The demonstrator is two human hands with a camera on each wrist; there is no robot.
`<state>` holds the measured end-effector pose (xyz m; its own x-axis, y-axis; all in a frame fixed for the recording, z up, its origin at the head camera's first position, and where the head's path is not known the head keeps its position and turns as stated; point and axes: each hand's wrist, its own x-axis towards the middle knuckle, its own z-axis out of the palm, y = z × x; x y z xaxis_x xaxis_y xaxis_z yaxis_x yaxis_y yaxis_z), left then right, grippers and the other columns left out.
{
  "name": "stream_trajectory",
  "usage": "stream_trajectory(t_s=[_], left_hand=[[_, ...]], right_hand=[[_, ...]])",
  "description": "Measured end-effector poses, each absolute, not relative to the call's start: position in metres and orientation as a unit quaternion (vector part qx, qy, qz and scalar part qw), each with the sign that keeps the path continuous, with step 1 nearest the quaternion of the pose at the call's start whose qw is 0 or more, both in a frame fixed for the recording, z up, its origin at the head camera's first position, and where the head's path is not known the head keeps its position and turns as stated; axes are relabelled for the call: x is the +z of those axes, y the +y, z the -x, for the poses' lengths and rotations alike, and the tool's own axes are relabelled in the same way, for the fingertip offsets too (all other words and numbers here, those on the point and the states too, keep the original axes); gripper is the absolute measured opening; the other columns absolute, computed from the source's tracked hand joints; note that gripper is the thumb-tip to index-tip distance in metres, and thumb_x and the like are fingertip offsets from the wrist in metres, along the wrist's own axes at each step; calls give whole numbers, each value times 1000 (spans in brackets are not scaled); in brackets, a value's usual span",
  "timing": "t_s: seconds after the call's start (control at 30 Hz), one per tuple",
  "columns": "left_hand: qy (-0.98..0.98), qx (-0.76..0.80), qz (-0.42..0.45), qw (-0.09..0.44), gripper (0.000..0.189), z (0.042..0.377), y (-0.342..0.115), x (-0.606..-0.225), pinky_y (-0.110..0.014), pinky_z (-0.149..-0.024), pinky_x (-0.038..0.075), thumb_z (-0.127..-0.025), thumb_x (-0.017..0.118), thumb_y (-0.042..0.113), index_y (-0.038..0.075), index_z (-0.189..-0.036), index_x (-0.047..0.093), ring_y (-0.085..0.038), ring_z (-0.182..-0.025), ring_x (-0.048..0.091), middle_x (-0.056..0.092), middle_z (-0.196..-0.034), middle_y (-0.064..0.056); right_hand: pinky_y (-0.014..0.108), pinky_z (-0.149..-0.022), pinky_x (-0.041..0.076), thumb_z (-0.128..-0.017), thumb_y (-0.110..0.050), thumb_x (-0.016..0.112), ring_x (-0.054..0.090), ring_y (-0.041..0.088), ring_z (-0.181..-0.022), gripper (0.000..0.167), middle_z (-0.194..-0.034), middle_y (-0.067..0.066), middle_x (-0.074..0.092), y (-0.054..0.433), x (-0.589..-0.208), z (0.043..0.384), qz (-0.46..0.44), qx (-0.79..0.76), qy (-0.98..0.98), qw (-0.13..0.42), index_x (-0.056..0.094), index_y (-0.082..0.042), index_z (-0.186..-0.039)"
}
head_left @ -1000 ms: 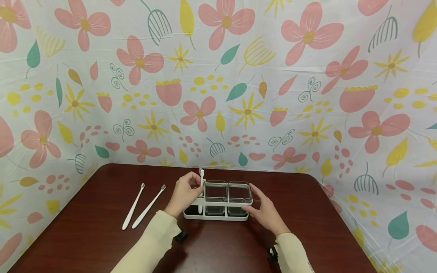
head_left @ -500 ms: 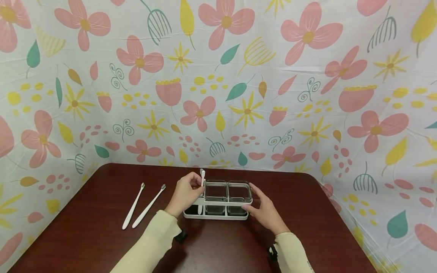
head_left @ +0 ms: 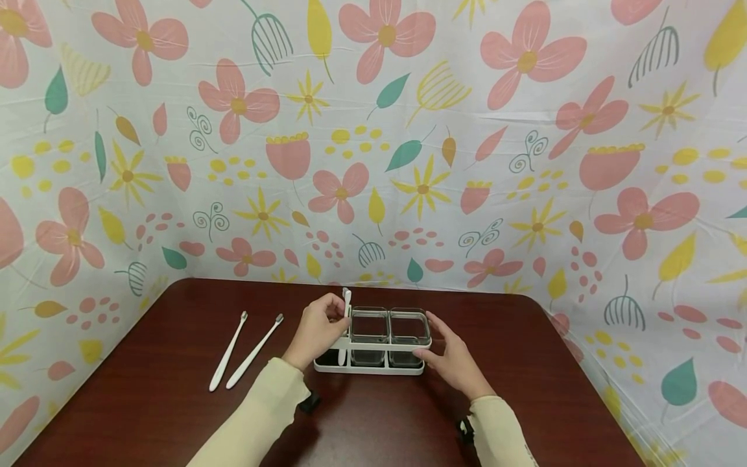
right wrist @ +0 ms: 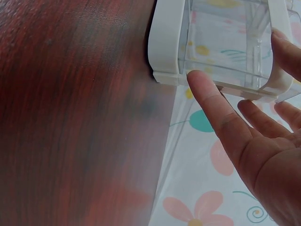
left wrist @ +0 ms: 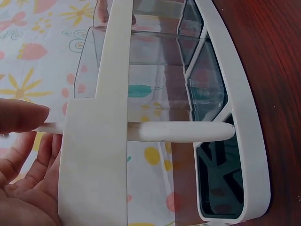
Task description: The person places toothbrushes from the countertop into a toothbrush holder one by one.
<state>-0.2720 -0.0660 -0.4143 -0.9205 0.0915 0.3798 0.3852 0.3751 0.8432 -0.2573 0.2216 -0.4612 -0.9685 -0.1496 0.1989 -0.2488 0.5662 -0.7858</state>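
A white toothbrush [head_left: 347, 299] stands nearly upright in the left section of a white toothbrush holder [head_left: 369, 371], head up. My left hand [head_left: 318, 329] pinches it just below the head, between thumb and fingers. In the left wrist view the toothbrush handle [left wrist: 183, 131] passes below the upper band, its end over the dark base near the divider. My right hand [head_left: 455, 360] holds the holder's right end, thumb at the front of the upper band and fingers at the side and behind. Two clear cups sit in the middle and right sections.
Two more white toothbrushes, one farther left [head_left: 228, 352] and one nearer the holder [head_left: 255, 353], lie slanted on the dark wooden table [head_left: 373, 421]. A flower-patterned cloth [head_left: 373, 162] hangs behind and along both sides.
The toothbrush's head has tipped very slightly to the right. Both hands and the holder have stayed in place.
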Motion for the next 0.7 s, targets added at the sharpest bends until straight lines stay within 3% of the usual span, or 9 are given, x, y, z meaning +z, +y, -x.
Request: stream_trajectory(t_s=[0.7], left_hand=[[-827, -517, 156, 156, 17, 274, -62, -414, -37, -73, 51, -85, 72, -4, 9, -93, 63, -16, -77, 60, 61, -84, 0]], right_hand=[[33, -71, 57, -85, -15, 79, 54, 41, -120, 82, -147, 21, 44, 222, -461, 257, -112, 461, -879, 52, 34, -15, -154]])
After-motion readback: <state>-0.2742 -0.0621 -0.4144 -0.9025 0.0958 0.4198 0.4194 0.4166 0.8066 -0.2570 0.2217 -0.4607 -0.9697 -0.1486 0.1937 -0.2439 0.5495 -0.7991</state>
